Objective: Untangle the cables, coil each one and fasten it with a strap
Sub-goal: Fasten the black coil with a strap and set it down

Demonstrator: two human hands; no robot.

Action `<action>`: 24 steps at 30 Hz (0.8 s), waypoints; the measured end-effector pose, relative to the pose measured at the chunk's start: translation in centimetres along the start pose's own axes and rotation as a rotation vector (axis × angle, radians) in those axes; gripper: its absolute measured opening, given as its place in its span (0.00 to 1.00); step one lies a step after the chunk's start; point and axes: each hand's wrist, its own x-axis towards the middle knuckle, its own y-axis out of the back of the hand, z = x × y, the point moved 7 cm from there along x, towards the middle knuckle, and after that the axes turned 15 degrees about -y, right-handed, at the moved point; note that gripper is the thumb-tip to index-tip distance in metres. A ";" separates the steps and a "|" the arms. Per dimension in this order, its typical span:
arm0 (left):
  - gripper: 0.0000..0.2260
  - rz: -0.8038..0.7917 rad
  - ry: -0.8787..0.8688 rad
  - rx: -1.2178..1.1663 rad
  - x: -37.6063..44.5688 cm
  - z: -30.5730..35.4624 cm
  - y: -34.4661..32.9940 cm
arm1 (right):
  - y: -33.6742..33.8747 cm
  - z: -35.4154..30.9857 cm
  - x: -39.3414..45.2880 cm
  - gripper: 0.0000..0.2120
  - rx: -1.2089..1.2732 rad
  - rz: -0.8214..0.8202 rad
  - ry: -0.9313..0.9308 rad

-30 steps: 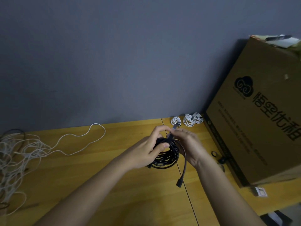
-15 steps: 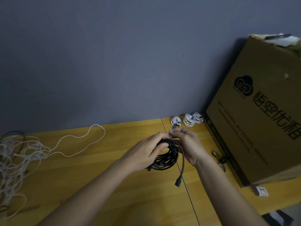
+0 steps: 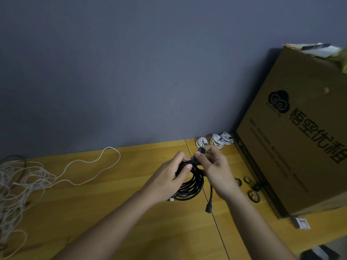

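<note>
Black cable coil (image 3: 191, 182) in both hands

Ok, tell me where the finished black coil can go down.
Bare wood lies between the white tangle and the left hand, and near the front edge. It is crowded beside the cardboard box: straps and white coils.

1. A plain grey-blue wall (image 3: 150, 72) fills the upper part of the view, matte and dimly lit.
2. A yellow wooden tabletop (image 3: 112, 203) butts against its foot, with a thin seam (image 3: 217, 222) running front to back between two panels.
3. A large brown cardboard box (image 3: 300, 147) printed with a cloud logo stands on the tabletop at the right.
</note>
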 end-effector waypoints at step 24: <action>0.03 0.065 0.006 -0.039 1.2 0.4 0.4 | 1.1 -0.2 2.1 0.06 -0.162 0.126 -0.021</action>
